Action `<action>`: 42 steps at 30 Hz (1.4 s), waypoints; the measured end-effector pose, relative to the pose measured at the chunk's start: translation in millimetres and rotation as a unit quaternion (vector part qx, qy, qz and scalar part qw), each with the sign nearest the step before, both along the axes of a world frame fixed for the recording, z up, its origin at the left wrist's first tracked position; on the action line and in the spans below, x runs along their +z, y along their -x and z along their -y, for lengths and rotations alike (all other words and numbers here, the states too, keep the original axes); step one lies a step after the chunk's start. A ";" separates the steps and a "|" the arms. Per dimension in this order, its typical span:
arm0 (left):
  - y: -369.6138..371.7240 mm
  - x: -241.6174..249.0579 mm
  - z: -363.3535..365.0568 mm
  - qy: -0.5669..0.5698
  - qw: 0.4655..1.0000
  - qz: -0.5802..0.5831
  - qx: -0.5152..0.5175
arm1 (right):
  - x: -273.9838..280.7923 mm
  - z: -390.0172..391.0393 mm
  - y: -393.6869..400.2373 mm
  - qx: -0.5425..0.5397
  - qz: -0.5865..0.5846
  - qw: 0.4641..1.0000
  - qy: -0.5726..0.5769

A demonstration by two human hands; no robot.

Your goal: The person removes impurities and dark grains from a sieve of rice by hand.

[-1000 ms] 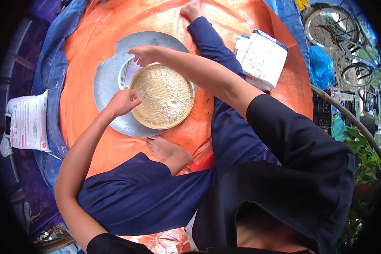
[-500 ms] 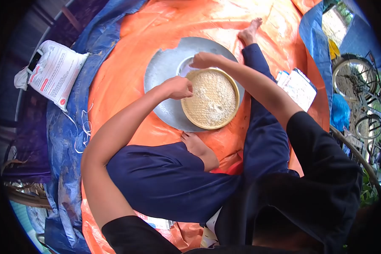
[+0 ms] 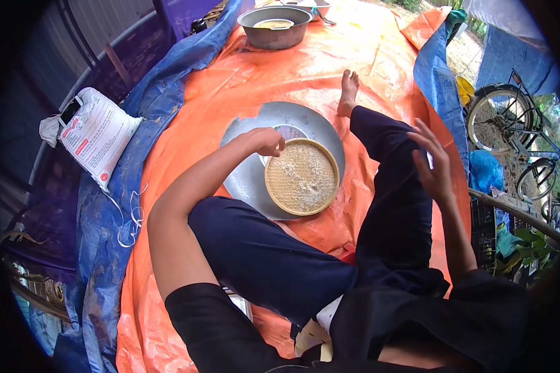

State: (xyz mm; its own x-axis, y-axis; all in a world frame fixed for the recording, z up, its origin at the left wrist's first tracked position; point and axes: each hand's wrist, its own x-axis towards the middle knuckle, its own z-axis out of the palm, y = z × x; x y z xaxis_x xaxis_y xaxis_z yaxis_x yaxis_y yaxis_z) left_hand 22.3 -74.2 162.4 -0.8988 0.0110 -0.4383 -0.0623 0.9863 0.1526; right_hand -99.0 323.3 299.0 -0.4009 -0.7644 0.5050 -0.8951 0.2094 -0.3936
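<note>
A round woven bamboo tray (image 3: pixel 300 180) with pale grains and white bits scattered over it lies in front of me. It overlaps a pale round dish (image 3: pixel 290 131), and both are on a wide grey metal tray (image 3: pixel 242 177). My left hand (image 3: pixel 267 142) is closed at the bamboo tray's upper left rim. Its fingertips are curled, and what they hold, if anything, is hidden. Off to the right, my right hand (image 3: pixel 434 160) is raised beside my bent knee, its fingers spread and nothing in them.
An orange tarp (image 3: pixel 199 121) covers the ground, edged by blue sheeting (image 3: pixel 96 267). At left stands a white printed sack (image 3: pixel 99 137) with a phone (image 3: pixel 71 110) on top. A grey basin (image 3: pixel 275 37) stands at the far end. A bicycle (image 3: pixel 510 121) is at right.
My right hand has left the top of the bamboo tray and swung right, opening its fingers. My left hand stays at the rim. The view has tilted up, bringing in the grey basin.
</note>
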 end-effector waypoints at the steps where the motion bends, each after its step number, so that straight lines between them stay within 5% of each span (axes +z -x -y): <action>1: 2.3 -1.3 5.1 0.009 1.000 -0.013 -0.002 | 10.4 -20.0 6.4 -0.025 -0.006 0.998 0.057; 5: 3.8 0.1 17.6 0.006 0.999 -0.040 0.028 | 49.8 -72.1 20.7 -0.079 -0.096 0.972 0.197; 11: -8.1 -4.5 18.1 0.028 0.998 -0.033 0.052 | 72.8 -88.2 41.9 -0.137 -0.028 0.926 0.351; 18: -10.6 -15.0 9.8 0.007 0.998 0.044 0.036 | 28.2 -72.9 62.3 -0.075 0.144 0.959 0.234; 20: -6.3 -15.2 8.7 0.006 0.999 0.044 0.024 | 15.0 -65.7 61.6 -0.127 0.067 0.989 0.038; 28: 10.3 -21.6 24.9 0.011 0.998 0.047 0.050 | 18.6 -55.1 72.3 -0.121 0.057 0.991 -0.019; 34: 12.4 -50.4 18.5 -0.014 0.996 0.069 0.048 | 36.5 -36.1 89.2 -0.153 -0.047 0.968 -0.193; 37: 5.0 -54.5 0.2 -0.049 0.999 0.020 0.006 | 27.7 -1.6 116.2 0.016 0.038 0.960 -0.279; 40: -8.1 -52.6 -14.6 -0.023 0.992 0.017 -0.121 | -17.8 63.2 130.6 0.306 0.115 0.918 -0.224; 42: -7.8 -60.6 -25.0 0.016 0.984 0.075 -0.162 | -51.9 85.1 125.6 0.340 0.181 0.880 -0.278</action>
State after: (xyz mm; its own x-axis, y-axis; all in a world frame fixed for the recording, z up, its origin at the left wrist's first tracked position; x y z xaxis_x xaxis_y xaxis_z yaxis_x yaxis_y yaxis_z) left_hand 30.2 -49.2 101.7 -0.7758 0.2711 -0.5697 0.2372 0.9621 0.1349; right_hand -224.5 238.2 247.0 0.1867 -0.9784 -0.0890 -0.7250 -0.0761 -0.6845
